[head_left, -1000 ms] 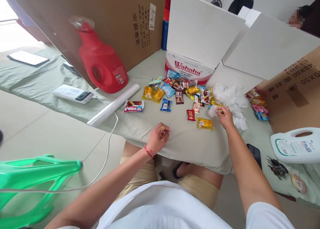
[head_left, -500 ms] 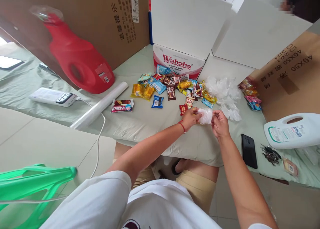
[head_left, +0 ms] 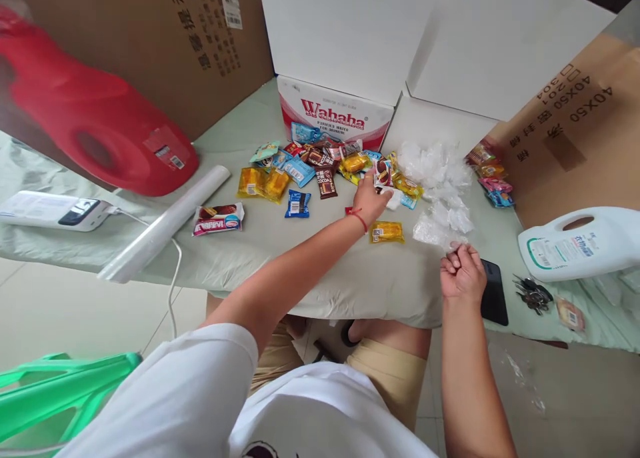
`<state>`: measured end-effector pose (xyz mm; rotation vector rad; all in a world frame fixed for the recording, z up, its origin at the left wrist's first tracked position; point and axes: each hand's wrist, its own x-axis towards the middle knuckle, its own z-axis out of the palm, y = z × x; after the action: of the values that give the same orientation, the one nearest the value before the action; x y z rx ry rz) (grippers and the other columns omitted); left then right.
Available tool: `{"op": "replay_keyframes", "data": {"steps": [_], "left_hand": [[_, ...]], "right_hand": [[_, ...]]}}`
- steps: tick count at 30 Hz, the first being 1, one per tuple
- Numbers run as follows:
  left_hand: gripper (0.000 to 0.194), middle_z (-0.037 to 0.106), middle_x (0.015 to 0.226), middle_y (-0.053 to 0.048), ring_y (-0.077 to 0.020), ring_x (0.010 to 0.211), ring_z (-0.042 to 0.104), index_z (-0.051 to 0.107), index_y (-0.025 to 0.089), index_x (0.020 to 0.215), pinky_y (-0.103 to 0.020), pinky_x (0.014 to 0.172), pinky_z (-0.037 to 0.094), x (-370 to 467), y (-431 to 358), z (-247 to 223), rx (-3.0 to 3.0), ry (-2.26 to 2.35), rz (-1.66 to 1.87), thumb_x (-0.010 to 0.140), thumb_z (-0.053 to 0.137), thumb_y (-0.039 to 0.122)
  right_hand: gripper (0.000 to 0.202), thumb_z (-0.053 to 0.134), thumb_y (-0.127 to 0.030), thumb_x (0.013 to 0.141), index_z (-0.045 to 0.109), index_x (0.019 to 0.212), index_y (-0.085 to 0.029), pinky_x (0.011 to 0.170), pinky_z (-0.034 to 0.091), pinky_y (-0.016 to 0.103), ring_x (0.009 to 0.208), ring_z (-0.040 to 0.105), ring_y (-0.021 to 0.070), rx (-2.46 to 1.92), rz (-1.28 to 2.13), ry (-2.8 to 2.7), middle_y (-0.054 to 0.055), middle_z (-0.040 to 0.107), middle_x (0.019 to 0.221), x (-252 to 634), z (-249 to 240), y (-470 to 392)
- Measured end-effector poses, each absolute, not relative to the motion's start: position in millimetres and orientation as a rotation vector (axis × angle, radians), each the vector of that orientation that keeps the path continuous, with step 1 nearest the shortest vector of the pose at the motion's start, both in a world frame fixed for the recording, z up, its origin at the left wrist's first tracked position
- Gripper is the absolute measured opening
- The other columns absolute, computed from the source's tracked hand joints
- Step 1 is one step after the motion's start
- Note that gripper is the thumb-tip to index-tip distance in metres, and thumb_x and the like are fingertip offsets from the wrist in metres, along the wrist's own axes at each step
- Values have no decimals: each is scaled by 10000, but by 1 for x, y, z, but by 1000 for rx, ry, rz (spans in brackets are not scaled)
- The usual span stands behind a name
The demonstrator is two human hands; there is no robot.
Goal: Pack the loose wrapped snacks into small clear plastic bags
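Note:
My left hand (head_left: pixel 371 199), a red string at its wrist, reaches into the snack pile with thumb and fingers apart. Its fingertips are at a red-and-white snack packet (head_left: pixel 383 173); whether they grip it cannot be told. A small white piece (head_left: pixel 395 199) shows beside the thumb. Just below the wrist, a yellow-wrapped snack (head_left: pixel 387 232) lies on the cloth. My right hand (head_left: pixel 463 273) is closed, its fingertips pinching the edge of a crumpled clear plastic bag (head_left: pixel 434 230). More crumpled plastic (head_left: pixel 443 168) is heaped behind it.
A Wahaba carton (head_left: pixel 335 115) stands behind the pile. To the left are a plastic roll (head_left: pixel 165 221), a pink snack packet (head_left: pixel 219 219), a red jug (head_left: pixel 100 125) and a white device (head_left: pixel 55 210). A phone (head_left: pixel 494 293), keys (head_left: pixel 534 295) and white bottle (head_left: pixel 580 245) lie right.
My hands have parted from the crumpled plastic they held together. The left moved forward to the pile; the right drew back rightward with the plastic. The yellow snack now lies uncovered. The view shifted.

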<state>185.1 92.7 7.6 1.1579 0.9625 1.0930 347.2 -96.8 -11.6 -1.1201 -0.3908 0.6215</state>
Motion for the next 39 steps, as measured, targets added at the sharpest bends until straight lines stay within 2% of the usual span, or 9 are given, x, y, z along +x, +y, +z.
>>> {"op": "replay_keyframes", "data": {"steps": [2, 5, 9, 13, 20, 26, 31, 37, 39], "left_hand": [[153, 586, 696, 1, -106, 648, 517, 628, 163, 761, -214, 601, 389, 172, 63, 6, 1242, 944, 1032, 847, 715, 256], [487, 476, 516, 18, -84, 487, 396, 492, 187, 563, -234, 502, 297, 139, -2, -8, 1126, 859, 789, 926, 597, 494], [552, 659, 747, -47, -102, 539, 556, 597, 171, 735, -211, 453, 323, 104, -61, -24, 749, 798, 495, 804, 655, 715], [494, 680, 922, -35, -143, 759, 655, 617, 192, 919, -250, 618, 537, 90, -67, -32, 638, 799, 590, 682, 845, 561], [78, 651, 684, 6, -103, 589, 547, 698, 163, 813, -221, 583, 437, 76, -70, -55, 1021, 1051, 701, 758, 684, 217], [102, 672, 673, 1, -121, 613, 569, 744, 176, 821, -226, 598, 434, 66, -78, -56, 1049, 1011, 726, 768, 683, 238], [151, 705, 791, -50, -142, 716, 660, 674, 151, 789, -259, 685, 548, 45, -67, -49, 518, 952, 719, 679, 764, 203], [380, 719, 1045, -76, -190, 885, 675, 684, 177, 985, -356, 764, 603, 35, -70, -33, 415, 799, 562, 785, 739, 496], [443, 716, 1078, -67, -203, 934, 684, 679, 183, 1025, -358, 799, 595, 36, -73, -29, 491, 776, 518, 695, 859, 418]], "right_hand": [[375, 848, -372, 747, 523, 860, -223, 400, 274, 135, 478, 351, 19, -1189, 526, -446, -37, 637, 814, 329, -10, -104], [253, 703, -449, 902, 535, 936, -263, 436, 371, 201, 506, 451, 71, -1392, 296, -604, 0, 693, 888, 293, -14, -121], [95, 567, -396, 991, 595, 1039, -318, 695, 572, 390, 733, 673, 203, -1675, 103, -1055, 49, 730, 970, 249, -35, -148], [143, 534, -305, 980, 657, 1038, -351, 866, 576, 521, 971, 720, 301, -1657, 231, -1504, 80, 748, 1047, 221, -56, -167], [129, 584, -294, 973, 669, 1061, -335, 826, 566, 450, 1006, 697, 275, -1580, 304, -1372, 78, 715, 1165, 201, -40, -182], [168, 690, -449, 901, 693, 940, -286, 866, 523, 459, 929, 629, 280, -1749, 298, -1312, 82, 705, 956, 209, -34, -157], [325, 772, -533, 807, 657, 855, -233, 578, 418, 265, 622, 488, 132, -1570, 684, -766, -19, 601, 745, 227, -52, -151], [344, 815, -501, 792, 683, 899, -201, 655, 409, 238, 695, 485, 106, -1469, 781, -772, -26, 584, 772, 217, -57, -157], [338, 800, -505, 810, 681, 911, -205, 635, 399, 240, 677, 470, 105, -1471, 763, -755, -30, 574, 762, 214, -57, -157]]}}
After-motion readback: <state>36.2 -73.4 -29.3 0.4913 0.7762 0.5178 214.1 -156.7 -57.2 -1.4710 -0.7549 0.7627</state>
